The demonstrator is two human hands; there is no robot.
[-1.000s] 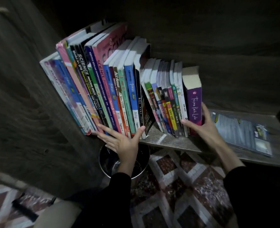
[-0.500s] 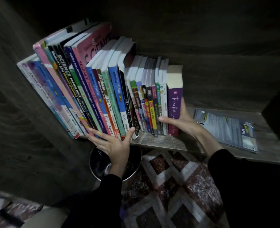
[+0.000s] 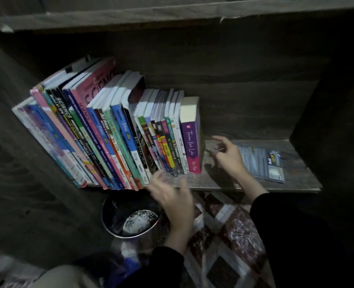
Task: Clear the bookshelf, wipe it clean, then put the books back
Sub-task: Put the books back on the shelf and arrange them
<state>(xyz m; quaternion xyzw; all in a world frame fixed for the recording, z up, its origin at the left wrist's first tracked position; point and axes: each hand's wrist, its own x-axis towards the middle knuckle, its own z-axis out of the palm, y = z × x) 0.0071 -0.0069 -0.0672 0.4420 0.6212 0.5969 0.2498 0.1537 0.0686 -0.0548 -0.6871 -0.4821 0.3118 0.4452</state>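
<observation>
Books (image 3: 109, 132) lean in a row on the shelf (image 3: 223, 181), ending at the purple book (image 3: 190, 142). Right hand (image 3: 229, 157) just right of it, left hand (image 3: 173, 197) below-left; fingers (image 3: 218, 139) loose, empty. Either clearing unstarted or restocking finished; cannot tell.

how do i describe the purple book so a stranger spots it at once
On the wooden shelf, a row of books leans against the left wall. The purple book ends that row on the right: thicker than its thin neighbours, with white script down its spine.
</observation>
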